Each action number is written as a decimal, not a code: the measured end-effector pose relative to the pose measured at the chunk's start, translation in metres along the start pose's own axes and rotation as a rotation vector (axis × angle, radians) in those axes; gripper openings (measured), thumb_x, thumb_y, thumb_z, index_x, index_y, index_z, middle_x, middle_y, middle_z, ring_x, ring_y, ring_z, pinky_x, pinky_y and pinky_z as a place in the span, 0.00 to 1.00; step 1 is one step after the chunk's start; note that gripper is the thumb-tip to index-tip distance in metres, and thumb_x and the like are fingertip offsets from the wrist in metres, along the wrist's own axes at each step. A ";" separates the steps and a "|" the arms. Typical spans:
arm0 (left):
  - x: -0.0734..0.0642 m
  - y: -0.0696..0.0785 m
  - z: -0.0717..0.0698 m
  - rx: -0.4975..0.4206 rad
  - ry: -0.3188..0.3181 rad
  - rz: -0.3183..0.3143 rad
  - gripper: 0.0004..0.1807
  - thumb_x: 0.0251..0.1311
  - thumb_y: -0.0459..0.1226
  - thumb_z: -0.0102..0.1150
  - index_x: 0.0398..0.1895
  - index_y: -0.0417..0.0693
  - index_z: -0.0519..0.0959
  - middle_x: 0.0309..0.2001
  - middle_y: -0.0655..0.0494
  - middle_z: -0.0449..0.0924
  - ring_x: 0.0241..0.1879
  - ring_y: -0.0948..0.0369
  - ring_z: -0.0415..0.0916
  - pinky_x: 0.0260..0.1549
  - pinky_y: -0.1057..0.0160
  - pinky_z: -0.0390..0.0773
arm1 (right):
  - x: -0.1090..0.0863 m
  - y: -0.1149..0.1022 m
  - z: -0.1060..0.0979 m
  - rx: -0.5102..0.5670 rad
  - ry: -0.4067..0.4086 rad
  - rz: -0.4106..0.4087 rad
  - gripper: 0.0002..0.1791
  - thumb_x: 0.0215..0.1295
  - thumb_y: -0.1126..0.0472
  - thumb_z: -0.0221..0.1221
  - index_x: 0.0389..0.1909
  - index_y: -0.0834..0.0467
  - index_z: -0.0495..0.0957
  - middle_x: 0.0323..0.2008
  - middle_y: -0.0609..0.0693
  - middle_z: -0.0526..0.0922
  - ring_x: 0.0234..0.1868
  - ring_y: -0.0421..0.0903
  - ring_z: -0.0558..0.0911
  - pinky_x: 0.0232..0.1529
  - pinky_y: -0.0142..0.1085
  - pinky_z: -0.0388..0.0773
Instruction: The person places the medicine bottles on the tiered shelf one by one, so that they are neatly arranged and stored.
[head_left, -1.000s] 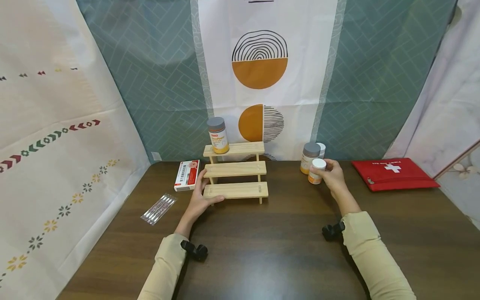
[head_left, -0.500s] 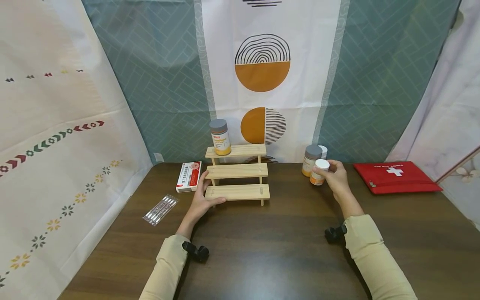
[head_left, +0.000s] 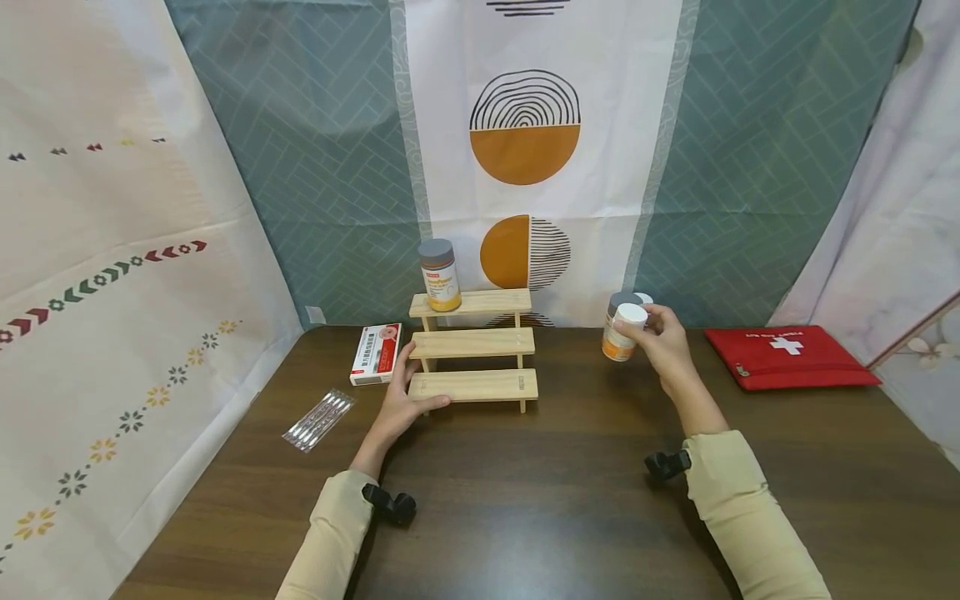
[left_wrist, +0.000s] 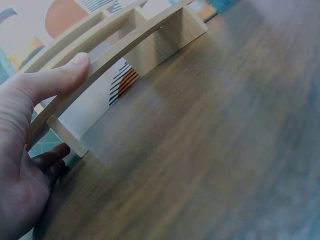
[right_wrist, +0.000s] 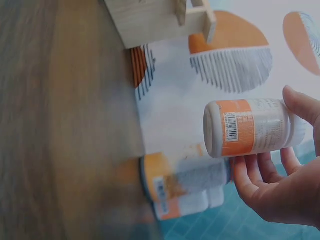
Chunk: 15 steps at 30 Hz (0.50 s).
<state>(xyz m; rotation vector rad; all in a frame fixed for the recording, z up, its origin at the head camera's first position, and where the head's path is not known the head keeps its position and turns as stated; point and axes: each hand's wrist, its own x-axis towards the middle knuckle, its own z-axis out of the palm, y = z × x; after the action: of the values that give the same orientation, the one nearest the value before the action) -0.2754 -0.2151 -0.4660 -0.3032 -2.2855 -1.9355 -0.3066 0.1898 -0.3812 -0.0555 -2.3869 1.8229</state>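
At its left end, my left hand grips a three-tier wooden display stand. The thumb lies over the lowest step, and the other fingers go behind the end. A white pill bottle with an orange label is in my right hand, pinched near its white cap between thumb and fingers. Its base shows raised off the table in the right wrist view. Just behind it stand a grey-lidded supplement jar and another white-capped bottle. A similar grey-lidded jar stands on the top step, left side.
A red and white medicine box lies left of the stand. Nearer on that side is a clear packet of cotton swabs. The red first aid pouch lies at the back right. A fabric backdrop rises behind the table.
The right hand has lifted the white pill bottle and shifted it slightly left, so it now overlaps the grey-lidded jar in the head view. My left hand stays on the stand.
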 end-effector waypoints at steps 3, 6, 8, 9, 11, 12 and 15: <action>0.001 0.000 -0.001 0.005 -0.005 -0.002 0.60 0.48 0.27 0.72 0.78 0.63 0.43 0.76 0.43 0.52 0.75 0.46 0.52 0.67 0.44 0.57 | -0.003 -0.009 0.007 0.007 -0.012 -0.024 0.38 0.65 0.51 0.61 0.69 0.64 0.57 0.58 0.56 0.69 0.53 0.42 0.69 0.54 0.35 0.67; -0.001 0.000 -0.001 0.020 0.000 -0.013 0.60 0.48 0.28 0.73 0.78 0.63 0.43 0.76 0.43 0.51 0.75 0.47 0.52 0.67 0.44 0.59 | -0.005 -0.018 0.016 0.016 -0.043 -0.043 0.37 0.66 0.51 0.60 0.70 0.63 0.57 0.66 0.61 0.67 0.58 0.49 0.69 0.57 0.40 0.68; -0.001 0.000 -0.001 0.024 0.003 -0.013 0.60 0.47 0.28 0.73 0.77 0.63 0.43 0.76 0.43 0.50 0.76 0.48 0.51 0.67 0.44 0.59 | -0.004 -0.024 0.022 0.035 -0.064 -0.061 0.37 0.67 0.51 0.60 0.70 0.63 0.58 0.68 0.62 0.65 0.62 0.54 0.69 0.61 0.45 0.68; -0.001 0.000 -0.001 0.023 0.006 -0.011 0.60 0.47 0.28 0.73 0.77 0.63 0.44 0.76 0.44 0.50 0.76 0.48 0.50 0.67 0.44 0.59 | -0.003 -0.028 0.026 0.048 -0.073 -0.071 0.37 0.67 0.52 0.60 0.70 0.62 0.58 0.69 0.62 0.65 0.64 0.56 0.68 0.63 0.48 0.67; -0.001 -0.001 0.000 0.021 0.007 -0.009 0.60 0.47 0.28 0.73 0.77 0.63 0.44 0.76 0.43 0.50 0.76 0.48 0.50 0.68 0.43 0.58 | 0.001 -0.035 0.035 0.069 -0.097 -0.084 0.36 0.67 0.52 0.60 0.71 0.61 0.59 0.70 0.62 0.64 0.66 0.59 0.67 0.66 0.52 0.65; -0.001 -0.001 0.000 0.021 0.009 -0.007 0.60 0.47 0.28 0.73 0.77 0.63 0.44 0.76 0.43 0.50 0.76 0.49 0.49 0.68 0.43 0.58 | 0.003 -0.039 0.038 0.080 -0.109 -0.087 0.36 0.67 0.52 0.60 0.71 0.60 0.59 0.70 0.62 0.64 0.67 0.59 0.67 0.67 0.53 0.65; -0.002 0.000 -0.001 0.030 0.007 -0.011 0.61 0.47 0.29 0.74 0.77 0.64 0.44 0.77 0.43 0.50 0.77 0.49 0.49 0.68 0.44 0.57 | 0.011 -0.050 0.052 0.124 -0.144 -0.111 0.35 0.67 0.54 0.60 0.71 0.59 0.60 0.69 0.61 0.66 0.67 0.60 0.67 0.67 0.55 0.64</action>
<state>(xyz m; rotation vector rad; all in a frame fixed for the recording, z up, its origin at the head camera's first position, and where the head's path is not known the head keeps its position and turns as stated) -0.2740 -0.2161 -0.4664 -0.2810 -2.3138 -1.9028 -0.3219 0.1278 -0.3460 0.2244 -2.3093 1.9790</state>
